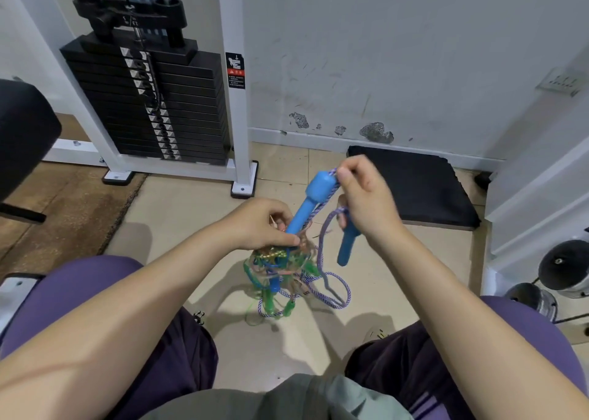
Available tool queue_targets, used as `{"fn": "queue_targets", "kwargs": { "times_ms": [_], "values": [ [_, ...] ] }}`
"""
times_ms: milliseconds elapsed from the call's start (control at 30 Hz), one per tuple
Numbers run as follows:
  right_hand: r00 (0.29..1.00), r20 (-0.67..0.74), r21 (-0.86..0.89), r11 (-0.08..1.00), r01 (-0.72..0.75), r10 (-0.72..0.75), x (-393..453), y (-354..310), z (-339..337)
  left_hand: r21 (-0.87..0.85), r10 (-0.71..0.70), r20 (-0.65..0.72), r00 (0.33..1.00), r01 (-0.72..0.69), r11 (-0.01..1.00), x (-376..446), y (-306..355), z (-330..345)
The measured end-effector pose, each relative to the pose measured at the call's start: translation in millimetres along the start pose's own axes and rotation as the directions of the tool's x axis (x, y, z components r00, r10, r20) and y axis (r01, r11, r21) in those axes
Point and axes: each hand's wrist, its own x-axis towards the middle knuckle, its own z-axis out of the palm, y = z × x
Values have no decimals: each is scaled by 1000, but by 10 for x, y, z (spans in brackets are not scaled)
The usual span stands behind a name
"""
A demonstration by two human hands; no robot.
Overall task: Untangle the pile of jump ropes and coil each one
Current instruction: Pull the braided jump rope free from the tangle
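Left hand (258,225) gripping the rope tangle (280,276) hanging under it, right hand (366,196) pinching purple rope (331,279) (2 blue handles (314,198) beside it)

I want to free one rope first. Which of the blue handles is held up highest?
The big blue handle slanting up between the hands; the right hand pinches its rope at the top. The others hang lower.

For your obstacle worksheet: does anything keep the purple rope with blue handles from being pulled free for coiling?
Yes. The purple rope still runs into the tangle hanging under the left hand, caught among green and other cords. The right hand grips its free stretch near both blue handles.
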Motion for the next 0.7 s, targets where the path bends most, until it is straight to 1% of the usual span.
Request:
{"fn": "queue_targets", "kwargs": {
  "times_ms": [33, 133, 200, 233, 300, 400, 433, 500, 533, 600, 633, 700],
  "values": [
    [999, -40, 32, 999, -3, 4, 26, -6, -61, 32, -13, 15, 1000, 13, 999, -8, -19, 8],
    [997, -70, 95, 995, -30, 37, 39, 16, -128, -22, 19, -15, 1000, -20, 1000, -12, 3, 14],
    [997, -39, 99, 993, -64, 68, 16, 23, -52, -144, 42, -29, 999, -45, 989, -26, 76, 21],
    [997, -22, 116, 991, -67, 70, 6, 19, -4, -202, 51, -7, 999, -52, 978, -34, 110, 43],
    [999, -4, 142, 989, -52, 53, 1, 7, 62, -264, 76, 46, 996, -61, 963, -55, 171, 118],
    [997, 4, 143, 987, -74, 74, 0, 1, 34, -456, 42, 48, 998, -16, 890, -38, 247, 119],
    [994, 31, 161, 981, -105, 102, 4, 6, 1, -501, 20, 33, 999, -1, 866, -26, 262, 87],
    [977, 138, 167, 969, -185, 162, 20, 24, -60, -538, -11, 16, 1000, 18, 843, -14, 263, 33],
    [958, 210, 132, 965, -225, 195, 24, 43, -76, -548, -20, 10, 1000, 22, 836, -9, 246, 18],
    [905, 340, -3, 963, -269, 254, 8, 104, -87, -569, -41, -41, 998, 11, 823, 2, 214, -11],
    [881, 378, -96, 959, -268, 284, -1, 148, -90, -588, -57, -93, 994, -9, 809, 16, 196, -33],
    [849, 394, -310, 920, -238, 353, -14, 222, -110, -625, -103, -229, 968, -64, 778, 47, 154, -95]
  ]
}}
